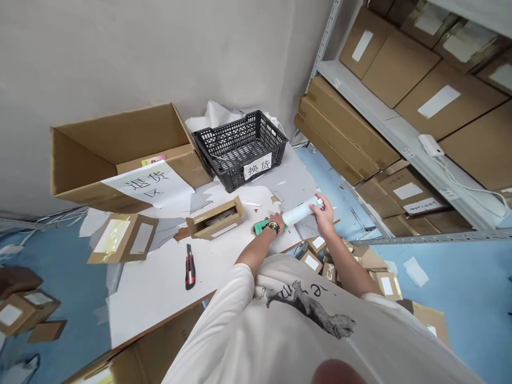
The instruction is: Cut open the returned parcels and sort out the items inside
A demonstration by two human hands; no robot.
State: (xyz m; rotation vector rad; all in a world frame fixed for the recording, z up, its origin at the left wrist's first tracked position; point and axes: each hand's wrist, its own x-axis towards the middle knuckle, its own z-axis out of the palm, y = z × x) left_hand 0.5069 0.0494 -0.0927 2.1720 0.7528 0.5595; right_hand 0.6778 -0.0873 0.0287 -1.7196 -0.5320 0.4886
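Note:
A pale white cylinder [298,212], like a tube or bottle, is held at a slant over the table's right side. My right hand [324,214] closes around its upper right end, thumb and fingers curled on it. My left hand [277,221], with a beaded band at the wrist, grips the lower left end. A green piece [261,226] shows just left of this hand; whether it is joined to the cylinder I cannot tell. An opened small carton [216,221] stands left of my hands. A red and black utility knife [190,269] lies nearer me.
A large open cardboard box [90,194] and a black plastic crate [230,178] stand at the back. A taped carton [138,242] sits on the table's left. Metal shelving [384,114] with cartons rises at right; small boxes [312,260] lie below the table edge.

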